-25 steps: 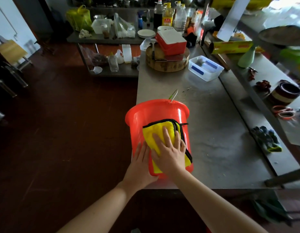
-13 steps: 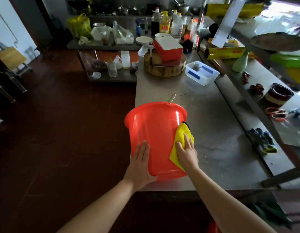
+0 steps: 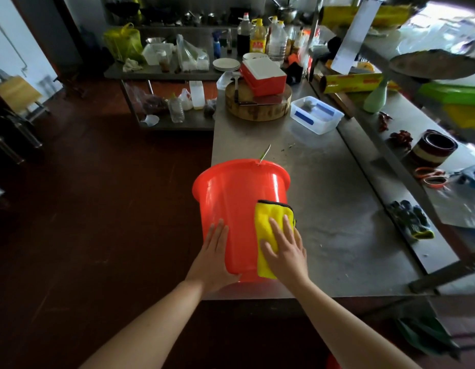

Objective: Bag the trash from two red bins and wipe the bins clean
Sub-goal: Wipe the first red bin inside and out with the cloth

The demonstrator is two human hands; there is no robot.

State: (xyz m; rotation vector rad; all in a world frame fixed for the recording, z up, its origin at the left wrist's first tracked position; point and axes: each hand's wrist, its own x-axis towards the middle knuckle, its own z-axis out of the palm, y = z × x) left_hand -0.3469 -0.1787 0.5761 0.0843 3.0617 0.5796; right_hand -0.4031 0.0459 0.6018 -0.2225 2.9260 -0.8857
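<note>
A red bin [image 3: 231,203] stands upright at the near left corner of the steel table [image 3: 337,209]. A metal handle end sticks up at its far rim. My right hand [image 3: 285,251] lies flat with straight fingers on a yellow cloth with black edging [image 3: 268,222], pressing it against the bin's near right wall. My left hand [image 3: 213,255] rests flat on the bin's near left wall, fingers straight. Only one red bin shows in this view.
Farther along the table stand a round wooden chopping block [image 3: 257,107] bearing a red and white box [image 3: 264,75], and a clear plastic tub [image 3: 316,115]. Dark gloves [image 3: 410,219] lie at the right edge. A cluttered shelf unit [image 3: 164,73] stands behind. Dark red floor spreads left.
My right hand slid the cloth from the bin's front to its right side, then back a little toward the front. My left hand has stayed on the bin's left wall.
</note>
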